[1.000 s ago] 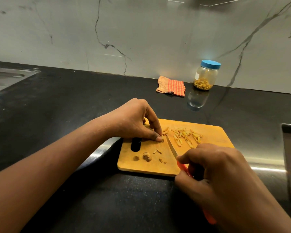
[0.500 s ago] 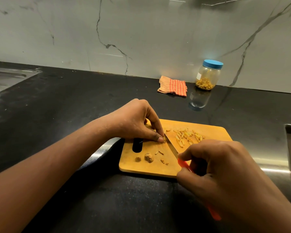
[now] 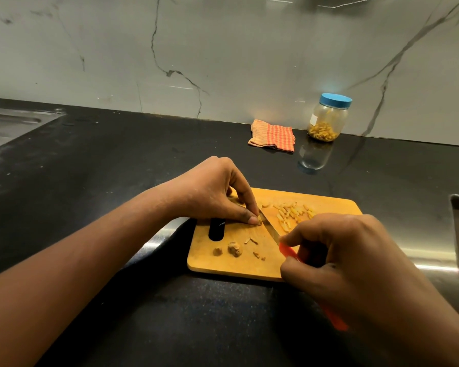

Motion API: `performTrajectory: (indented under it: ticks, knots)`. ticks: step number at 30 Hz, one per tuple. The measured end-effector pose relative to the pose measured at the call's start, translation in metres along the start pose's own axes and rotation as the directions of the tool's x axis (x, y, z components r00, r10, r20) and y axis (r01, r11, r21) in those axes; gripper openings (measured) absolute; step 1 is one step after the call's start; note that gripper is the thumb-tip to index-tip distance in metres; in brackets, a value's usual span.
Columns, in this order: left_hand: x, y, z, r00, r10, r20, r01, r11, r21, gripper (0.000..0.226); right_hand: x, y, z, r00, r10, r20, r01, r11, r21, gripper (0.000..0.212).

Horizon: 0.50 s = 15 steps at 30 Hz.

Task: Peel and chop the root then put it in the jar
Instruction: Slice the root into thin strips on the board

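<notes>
The board [image 3: 223, 264] lies flat on the counter [image 3: 117, 181] and serves as the reference for all positions.

**Left hand.** The left hand [image 3: 212, 192] rests over the board's far-left part, just beyond the slot [image 3: 216, 229]. Its fingers are curled and bunched together. The thumb and forefinger tips pinch a small piece of root [image 3: 259, 221] down against the board surface, near the board's centre.

**Right hand.** The right hand [image 3: 355, 260] is over the board's near-right corner. Its fingers are curled round the orange handle of the knife [image 3: 270, 230], and the handle end projects past the hand, off the board's near side. The blade runs diagonally across the board's centre. Its tip sits directly against the pinched root, touching the left fingertips or just beside them.

**Cut material.** A loose pile of pale yellow strips [image 3: 292, 214] lies on the board's far-right part, just right of the blade. Brown scraps [image 3: 235, 249] lie on the board's near-left part, left of the blade.

**Jar.** The jar [image 3: 327, 117] stands upright well beyond the board's far-right corner, against the wall. Its blue lid [image 3: 336, 99] is on, and yellow pieces fill its bottom.

**Other items.** A checked cloth [image 3: 272, 135] lies beyond the board's far edge, just left of the jar. A sink [image 3: 11, 125] is far to the board's left.
</notes>
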<state>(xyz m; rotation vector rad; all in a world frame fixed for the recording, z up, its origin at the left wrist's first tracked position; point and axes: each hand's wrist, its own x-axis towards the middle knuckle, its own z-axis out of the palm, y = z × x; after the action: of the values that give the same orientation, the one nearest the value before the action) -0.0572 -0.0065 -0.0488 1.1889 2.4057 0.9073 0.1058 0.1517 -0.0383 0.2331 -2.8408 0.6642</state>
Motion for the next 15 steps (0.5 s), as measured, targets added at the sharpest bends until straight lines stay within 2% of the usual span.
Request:
performTrajectory:
  ticks: [8, 15]
  knots:
    - [0.000, -0.001, 0.000, 1.000, 0.017, -0.004, -0.017, 1.000, -0.005, 0.011, -0.011, 0.002, -0.007, 1.000, 0.005, 0.026, -0.004, 0.999, -0.047, 0.026]
    - [-0.001, 0.000, 0.000, 1.000, 0.030, -0.007, -0.030, 0.999, -0.014, 0.010, -0.015, -0.001, -0.001, 0.999, 0.021, -0.029, -0.023, 0.997, -0.073, 0.023]
